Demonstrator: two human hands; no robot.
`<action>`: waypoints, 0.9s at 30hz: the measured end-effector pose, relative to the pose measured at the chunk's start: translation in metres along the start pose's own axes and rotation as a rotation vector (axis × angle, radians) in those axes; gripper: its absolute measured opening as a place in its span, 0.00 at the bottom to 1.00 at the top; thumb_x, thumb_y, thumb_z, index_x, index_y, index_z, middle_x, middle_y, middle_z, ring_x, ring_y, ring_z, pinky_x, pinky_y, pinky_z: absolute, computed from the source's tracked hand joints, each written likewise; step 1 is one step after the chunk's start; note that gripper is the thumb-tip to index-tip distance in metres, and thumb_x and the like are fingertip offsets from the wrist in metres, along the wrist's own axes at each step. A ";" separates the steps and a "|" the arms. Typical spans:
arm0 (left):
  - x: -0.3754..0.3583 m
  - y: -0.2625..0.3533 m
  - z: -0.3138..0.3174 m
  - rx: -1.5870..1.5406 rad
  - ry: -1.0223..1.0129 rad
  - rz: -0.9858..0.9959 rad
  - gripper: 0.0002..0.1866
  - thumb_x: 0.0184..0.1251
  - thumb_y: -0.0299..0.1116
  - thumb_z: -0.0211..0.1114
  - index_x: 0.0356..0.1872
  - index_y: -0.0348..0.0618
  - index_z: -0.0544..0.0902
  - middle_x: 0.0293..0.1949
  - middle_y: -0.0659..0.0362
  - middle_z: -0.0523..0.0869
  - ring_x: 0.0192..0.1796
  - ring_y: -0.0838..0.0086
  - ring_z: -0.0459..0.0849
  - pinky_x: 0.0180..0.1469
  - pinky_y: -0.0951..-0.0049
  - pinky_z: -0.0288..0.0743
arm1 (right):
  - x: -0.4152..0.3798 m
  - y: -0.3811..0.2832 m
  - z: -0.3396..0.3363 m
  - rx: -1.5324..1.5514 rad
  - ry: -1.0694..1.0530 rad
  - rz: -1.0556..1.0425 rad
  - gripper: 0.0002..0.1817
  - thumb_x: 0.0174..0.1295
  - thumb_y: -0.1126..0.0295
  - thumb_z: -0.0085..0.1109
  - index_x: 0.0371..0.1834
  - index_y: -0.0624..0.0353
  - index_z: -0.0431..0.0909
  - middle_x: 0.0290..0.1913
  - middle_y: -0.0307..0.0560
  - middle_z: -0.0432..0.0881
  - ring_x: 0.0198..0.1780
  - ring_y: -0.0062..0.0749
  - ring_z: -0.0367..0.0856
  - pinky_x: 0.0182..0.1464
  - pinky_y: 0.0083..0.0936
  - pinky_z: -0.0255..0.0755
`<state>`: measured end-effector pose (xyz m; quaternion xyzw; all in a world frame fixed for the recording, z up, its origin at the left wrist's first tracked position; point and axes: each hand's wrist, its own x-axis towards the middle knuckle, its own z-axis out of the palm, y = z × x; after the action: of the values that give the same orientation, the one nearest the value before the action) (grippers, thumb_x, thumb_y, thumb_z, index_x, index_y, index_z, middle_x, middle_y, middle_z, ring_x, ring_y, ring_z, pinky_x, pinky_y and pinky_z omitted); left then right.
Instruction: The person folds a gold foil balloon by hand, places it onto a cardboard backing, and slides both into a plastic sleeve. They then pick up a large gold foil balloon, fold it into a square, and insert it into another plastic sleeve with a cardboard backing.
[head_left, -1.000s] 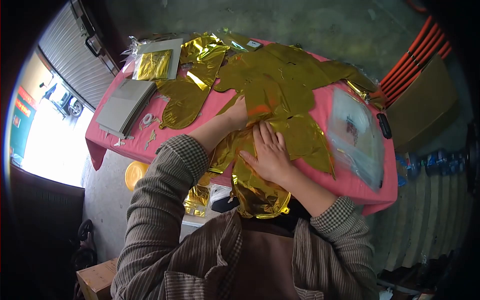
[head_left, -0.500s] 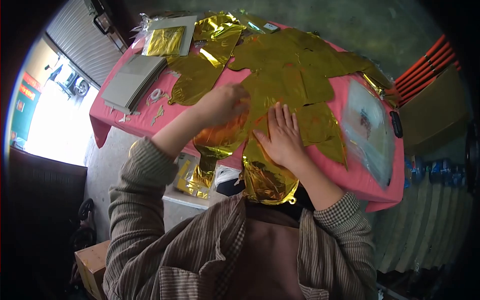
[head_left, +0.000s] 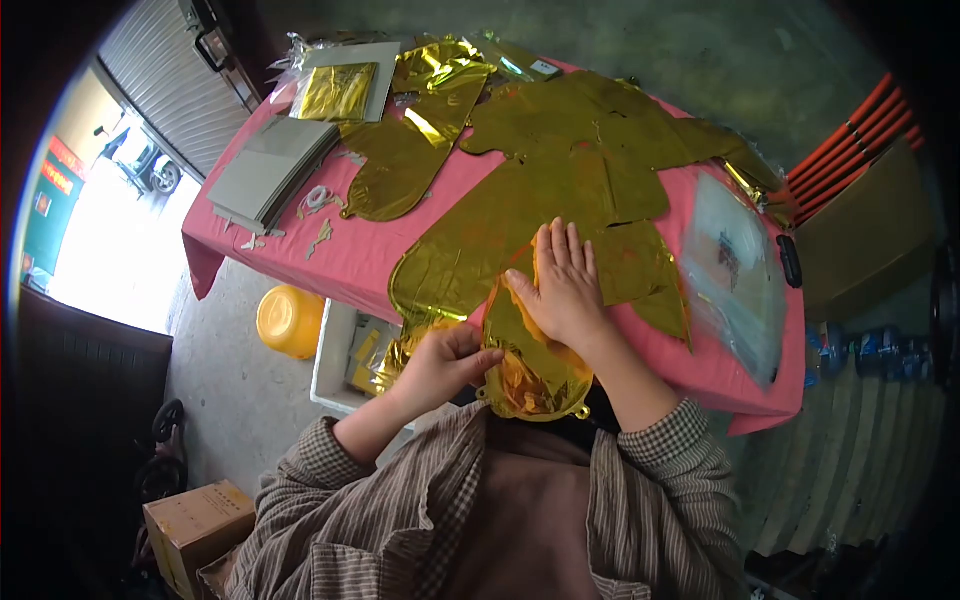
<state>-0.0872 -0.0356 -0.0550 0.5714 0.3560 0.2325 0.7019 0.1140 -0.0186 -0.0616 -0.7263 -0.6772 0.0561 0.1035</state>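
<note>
A wide gold foil piece (head_left: 560, 185) lies across the pink-covered worktop (head_left: 350, 265), its near end reaching past the near edge in front of the person's body. The right hand (head_left: 567, 290) rests palm down on this foil, its fingers straight and nearly side by side, the thumb held out to the left. The left hand (head_left: 445, 362) is at the left side of the foil's near end, fingers bent and the thumb close to the forefinger; whether they pinch the foil edge, I cannot tell. An orange tint shows in the crumpled foil between the hands. Left of the foil lie a stack of grey boards (head_left: 268, 175) and a white string (head_left: 317, 200). Clear plastic bags (head_left: 735, 275) lie to the right, beside a black object (head_left: 790, 262).
</note>
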 end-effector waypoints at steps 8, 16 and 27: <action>0.005 -0.010 0.004 -0.122 -0.099 -0.080 0.15 0.70 0.40 0.59 0.37 0.36 0.82 0.25 0.66 0.82 0.26 0.86 0.76 0.30 0.83 0.73 | -0.001 -0.003 -0.009 -0.039 -0.063 0.028 0.44 0.66 0.42 0.39 0.71 0.69 0.44 0.74 0.63 0.45 0.75 0.53 0.41 0.73 0.48 0.33; 0.008 0.000 0.004 -0.263 -0.107 -0.168 0.16 0.72 0.40 0.55 0.40 0.34 0.81 0.30 0.59 0.85 0.28 0.77 0.84 0.31 0.78 0.80 | 0.016 0.004 -0.008 -0.023 -0.071 0.064 0.45 0.65 0.40 0.38 0.71 0.69 0.45 0.74 0.62 0.44 0.76 0.48 0.39 0.73 0.49 0.31; 0.008 -0.005 0.004 -0.158 -0.084 -0.144 0.16 0.71 0.39 0.56 0.38 0.33 0.80 0.25 0.57 0.84 0.25 0.75 0.84 0.26 0.78 0.80 | 0.036 0.006 -0.006 -0.059 -0.103 0.119 0.45 0.66 0.39 0.36 0.72 0.68 0.44 0.75 0.60 0.42 0.77 0.45 0.37 0.72 0.54 0.30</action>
<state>-0.0794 -0.0329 -0.0616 0.4965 0.3470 0.1845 0.7740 0.1239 0.0165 -0.0547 -0.7640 -0.6388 0.0793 0.0438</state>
